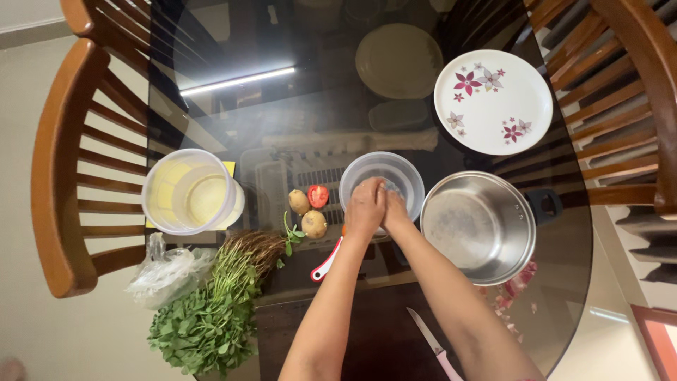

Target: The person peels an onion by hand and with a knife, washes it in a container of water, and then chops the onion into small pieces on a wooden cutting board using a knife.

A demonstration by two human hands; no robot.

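Clear plastic: the round bowl (381,181) stood on the dark glass table (296,127), directly beneath our left hand (365,209) and right hand (395,209). Both pressed together over its near rim, equally close; we could not tell what the curled fingers held.

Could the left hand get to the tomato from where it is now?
Probably yes: the left hand is over the clear bowl, and the tomato lies just beside it, uncovered, nothing between.
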